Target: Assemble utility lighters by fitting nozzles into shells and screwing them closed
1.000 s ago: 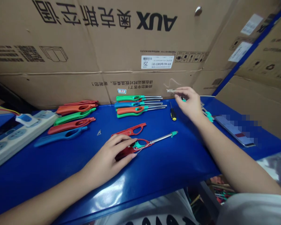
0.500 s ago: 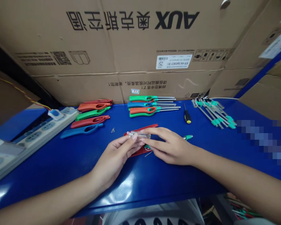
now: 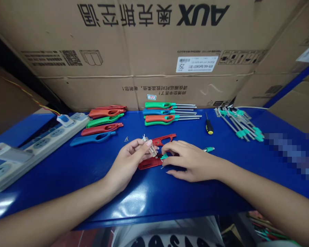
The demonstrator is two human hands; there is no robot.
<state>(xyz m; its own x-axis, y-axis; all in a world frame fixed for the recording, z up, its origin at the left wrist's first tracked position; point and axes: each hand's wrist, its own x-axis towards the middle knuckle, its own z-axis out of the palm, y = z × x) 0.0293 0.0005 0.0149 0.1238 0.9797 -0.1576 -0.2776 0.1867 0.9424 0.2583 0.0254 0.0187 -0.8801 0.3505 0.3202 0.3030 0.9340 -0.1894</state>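
My left hand pinches a small clear fuel tank with a white tip, tilted above the table. Below it lies a red lighter shell half, with small green and dark parts at its right end. My right hand hovers over that end, fingers curved and apart, close to the green part; whether they touch it I cannot tell. Another red shell half with a trigger opening lies just behind. To the right of my right hand a green-ended metal rod is partly hidden.
Loose coloured shells lie at left beside a power strip. Several long-nosed lighters are stacked at the back, near a screwdriver. Metal rods with green ends lie at right; small screws at centre left. A cardboard box stands behind.
The clear tank has turned from lying level to tilted in my left hand. My right fingers have moved off its end, down toward the green part. The view has shifted slightly.
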